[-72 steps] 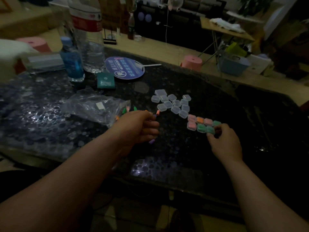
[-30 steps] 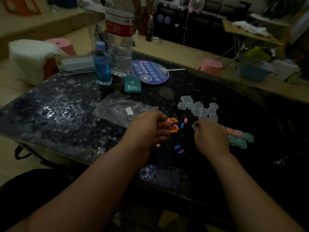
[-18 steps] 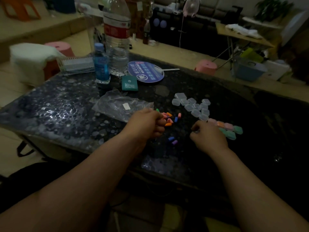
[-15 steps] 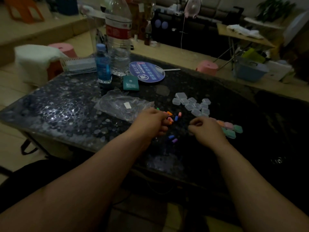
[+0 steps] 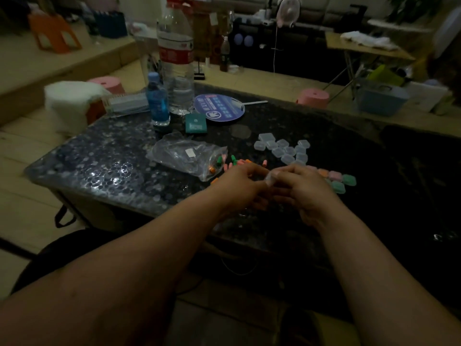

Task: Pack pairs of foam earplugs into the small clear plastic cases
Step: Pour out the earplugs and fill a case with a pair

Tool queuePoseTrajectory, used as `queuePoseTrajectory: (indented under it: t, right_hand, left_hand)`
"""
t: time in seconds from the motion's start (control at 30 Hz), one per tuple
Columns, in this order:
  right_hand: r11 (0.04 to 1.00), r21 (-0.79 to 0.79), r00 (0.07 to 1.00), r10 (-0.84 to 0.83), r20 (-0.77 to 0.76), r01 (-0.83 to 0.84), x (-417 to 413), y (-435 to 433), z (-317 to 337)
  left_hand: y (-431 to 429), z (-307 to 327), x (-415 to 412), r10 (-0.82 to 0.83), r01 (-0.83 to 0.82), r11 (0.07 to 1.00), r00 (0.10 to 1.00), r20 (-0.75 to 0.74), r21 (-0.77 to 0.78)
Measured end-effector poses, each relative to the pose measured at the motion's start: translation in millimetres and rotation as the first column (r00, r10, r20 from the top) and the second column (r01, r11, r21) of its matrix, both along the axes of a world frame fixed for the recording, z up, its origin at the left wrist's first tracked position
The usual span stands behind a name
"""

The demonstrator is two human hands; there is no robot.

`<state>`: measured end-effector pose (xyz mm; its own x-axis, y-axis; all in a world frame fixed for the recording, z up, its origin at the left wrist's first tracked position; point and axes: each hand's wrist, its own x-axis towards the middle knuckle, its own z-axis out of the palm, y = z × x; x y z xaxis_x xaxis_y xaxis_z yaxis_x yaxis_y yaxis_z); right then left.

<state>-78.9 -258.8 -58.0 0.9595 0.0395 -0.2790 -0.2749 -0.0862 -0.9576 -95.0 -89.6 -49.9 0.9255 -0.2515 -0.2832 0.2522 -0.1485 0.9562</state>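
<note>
Right hand (image 5: 304, 189) grip pinching clear case (image 5: 270, 179), left hand (image 5: 239, 187) grip curled beside it, hold unclear, both right of plastic bag (image 5: 184, 158), loose earplugs (image 5: 233, 162) at bag mouth, empty cases (image 5: 284, 149) beyond, bare worktop (image 5: 99, 166) left of bag to edge.

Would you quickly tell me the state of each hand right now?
Left hand: curled beside the case; whether it holds anything cannot be told.
Right hand: closed, pinching the case.
</note>
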Motion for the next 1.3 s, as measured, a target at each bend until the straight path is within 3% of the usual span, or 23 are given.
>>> queuePoseTrajectory:
  t: [0.23, 0.43, 0.8, 1.07, 1.3]
  right_hand:
    - [1.000, 0.015, 1.000, 0.010, 0.007, -0.011, -2.5, -5.6, 6.1]
    - [0.997, -0.031, 0.996, 0.079, 0.051, -0.077, -1.4, -13.1, 6.7]
    - [0.972, -0.168, 0.986, 0.161, -0.046, -0.166, 8.4, -6.7, -3.5]
    - [0.975, -0.152, 0.987, 0.157, -0.038, -0.161, 8.4, 7.1, -7.8]
    - [0.996, -0.030, 0.994, 0.078, -0.075, -0.080, 8.2, 2.9, -10.0]
  left_hand:
    - [-0.6, 11.2, 0.8, -0.085, 0.052, 0.973, 0.986, 0.144, 0.224]
    - [1.5, 0.3, -1.3, -0.070, 0.070, 0.998, 0.995, 0.066, 0.002]
    - [15.4, -16.7, 16.3, -0.139, 0.120, 0.988, 0.965, -0.221, -0.099]
    - [24.5, -15.3, 12.7, -0.103, 0.065, 0.987, 0.959, -0.265, -0.149]
    - [29.0, -12.9, 9.7, -0.069, -0.016, 0.964, 0.948, -0.310, -0.264]
